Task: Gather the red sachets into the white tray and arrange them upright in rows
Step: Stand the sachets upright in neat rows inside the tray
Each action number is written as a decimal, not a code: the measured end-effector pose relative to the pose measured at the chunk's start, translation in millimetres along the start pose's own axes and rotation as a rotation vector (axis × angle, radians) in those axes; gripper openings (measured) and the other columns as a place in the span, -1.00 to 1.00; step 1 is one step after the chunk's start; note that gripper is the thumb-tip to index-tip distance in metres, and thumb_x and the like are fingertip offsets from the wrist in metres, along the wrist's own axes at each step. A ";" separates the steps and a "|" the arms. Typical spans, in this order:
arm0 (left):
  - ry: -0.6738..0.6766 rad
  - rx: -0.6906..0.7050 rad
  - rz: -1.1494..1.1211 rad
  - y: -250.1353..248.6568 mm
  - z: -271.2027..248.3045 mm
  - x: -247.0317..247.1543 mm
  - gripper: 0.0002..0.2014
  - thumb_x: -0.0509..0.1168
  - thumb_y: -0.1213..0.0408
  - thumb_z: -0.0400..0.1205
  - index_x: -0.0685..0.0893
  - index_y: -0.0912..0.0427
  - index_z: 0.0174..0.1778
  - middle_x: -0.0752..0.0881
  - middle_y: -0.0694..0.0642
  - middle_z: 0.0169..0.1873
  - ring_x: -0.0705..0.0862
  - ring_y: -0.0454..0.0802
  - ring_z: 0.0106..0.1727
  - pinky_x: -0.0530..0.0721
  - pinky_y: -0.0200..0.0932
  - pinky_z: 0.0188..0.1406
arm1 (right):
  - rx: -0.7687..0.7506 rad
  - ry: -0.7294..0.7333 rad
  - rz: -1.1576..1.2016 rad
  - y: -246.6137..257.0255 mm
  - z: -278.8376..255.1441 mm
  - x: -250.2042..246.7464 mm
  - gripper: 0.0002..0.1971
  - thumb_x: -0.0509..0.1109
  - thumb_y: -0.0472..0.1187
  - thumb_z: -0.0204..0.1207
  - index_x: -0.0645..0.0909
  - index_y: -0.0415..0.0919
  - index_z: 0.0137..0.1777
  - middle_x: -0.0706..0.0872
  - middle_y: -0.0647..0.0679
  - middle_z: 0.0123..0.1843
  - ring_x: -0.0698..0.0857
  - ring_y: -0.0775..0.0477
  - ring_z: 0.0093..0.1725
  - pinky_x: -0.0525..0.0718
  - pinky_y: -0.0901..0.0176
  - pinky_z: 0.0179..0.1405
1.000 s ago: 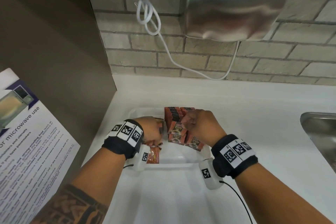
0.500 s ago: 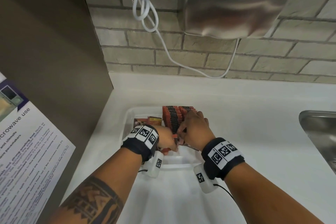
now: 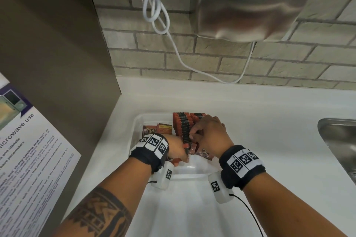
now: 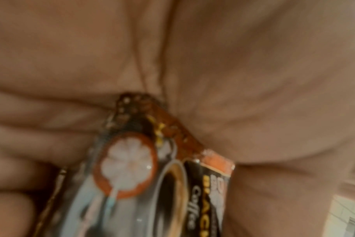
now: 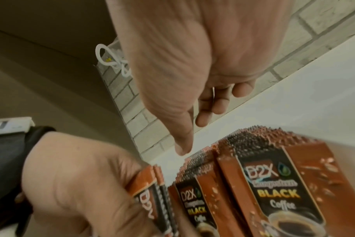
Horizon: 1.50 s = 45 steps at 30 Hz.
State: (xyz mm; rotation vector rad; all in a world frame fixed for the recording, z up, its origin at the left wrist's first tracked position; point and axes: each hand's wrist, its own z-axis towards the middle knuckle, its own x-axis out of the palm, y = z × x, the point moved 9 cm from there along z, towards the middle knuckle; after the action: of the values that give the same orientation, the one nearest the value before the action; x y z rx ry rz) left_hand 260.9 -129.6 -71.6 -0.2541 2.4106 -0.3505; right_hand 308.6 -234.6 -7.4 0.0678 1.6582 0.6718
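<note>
The white tray [image 3: 135, 128] sits on the counter near the wall. Two rows of upright red sachets [image 3: 183, 127] fill its middle and right. Loose sachets [image 3: 156, 130] lie flat in its left part, and another [image 3: 205, 155] lies at the front right. My left hand [image 3: 184, 157] grips a few sachets [image 5: 152, 190] at the near end of the rows; one shows close against the palm [image 4: 144, 184]. My right hand [image 3: 193, 136] rests on top of the rows, thumb pointing down and fingers loosely curled, holding nothing.
A steel sink [image 3: 337, 140] lies at the right. A hand dryer [image 3: 250, 5] and its white cable [image 3: 173, 44] hang on the brick wall. A brown panel [image 3: 57, 63] with a microwave notice [image 3: 28, 150] stands left. A white lid or second tray [image 3: 183, 208] lies nearest me.
My left hand has moved right with its sachets to the near end of the rows. My right hand has slid forward onto the row tops.
</note>
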 end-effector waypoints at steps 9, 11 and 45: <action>-0.073 0.046 -0.259 22.3 -22.1 -19.9 -0.82 0.49 0.15 0.59 0.78 0.18 -0.01 0.85 0.12 -0.18 0.74 -0.06 -0.29 0.76 -0.16 -0.16 | 0.048 -0.238 0.311 -16.5 -15.1 -59.8 -0.86 0.44 -0.14 0.59 0.78 0.09 -0.15 0.72 0.18 -0.08 0.64 0.24 -0.12 0.45 0.51 -0.17; -0.125 0.083 -0.462 34.0 -29.1 -29.9 -0.76 0.49 0.21 0.59 0.76 0.22 0.11 0.84 0.12 -0.22 0.76 -0.04 -0.26 0.79 -0.14 -0.14 | 0.049 -0.254 0.370 -14.6 -21.9 -63.2 -0.81 0.39 -0.18 0.60 0.76 0.09 -0.17 0.77 0.17 -0.12 0.68 0.23 -0.15 0.53 0.43 -0.22; -0.598 -0.155 -0.608 165.9 -57.8 -70.9 -0.77 0.26 0.28 0.62 0.78 0.23 0.08 0.81 0.24 0.01 0.79 0.25 -0.01 0.75 0.15 0.18 | 0.432 0.353 -0.030 97.8 40.3 126.4 -0.40 0.26 -0.07 0.63 0.27 -0.23 0.63 0.35 -0.25 0.60 0.30 -0.37 0.57 0.28 -0.20 0.55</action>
State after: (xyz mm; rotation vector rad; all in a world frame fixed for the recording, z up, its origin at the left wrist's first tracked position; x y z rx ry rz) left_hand 261.5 57.0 -38.9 -1.0170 1.7267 -0.2973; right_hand 286.7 -86.5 -76.4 0.2450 2.1199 0.3021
